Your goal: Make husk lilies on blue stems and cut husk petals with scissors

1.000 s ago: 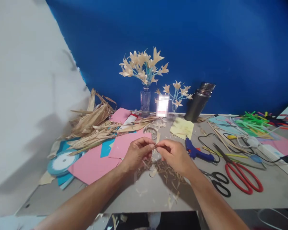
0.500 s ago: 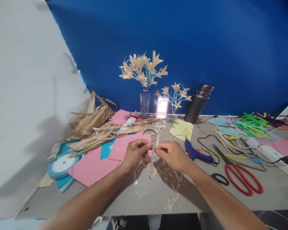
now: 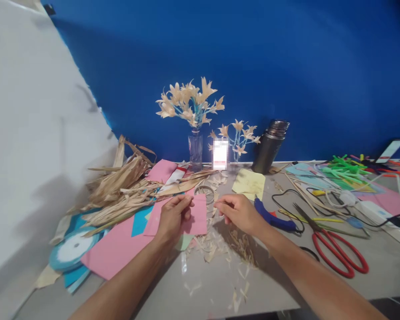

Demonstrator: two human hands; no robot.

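Where the table's left end meets the pale wall, a blue-and-white ribbon spool (image 3: 75, 246) lies on blue paper, with a heap of dry husks (image 3: 120, 182) beyond it. Next comes the left hand (image 3: 173, 217), thumb and forefinger together above a pink sheet (image 3: 198, 218). Just past the fingertips sits a tape roll (image 3: 204, 187); behind that stands a glass vase (image 3: 195, 149) of cream flowers (image 3: 188, 100). Husk scraps (image 3: 209, 249) are scattered on the table between the arms. To their right, well apart from the left fingers, the right hand (image 3: 239, 214) bends its thumb and forefinger toward each other, though the tips are too small to tell whether they meet or grip anything. Beside that hand lies a blue glue gun (image 3: 276, 221), then red-handled scissors (image 3: 320, 229), and farther right a white power strip (image 3: 378, 218).
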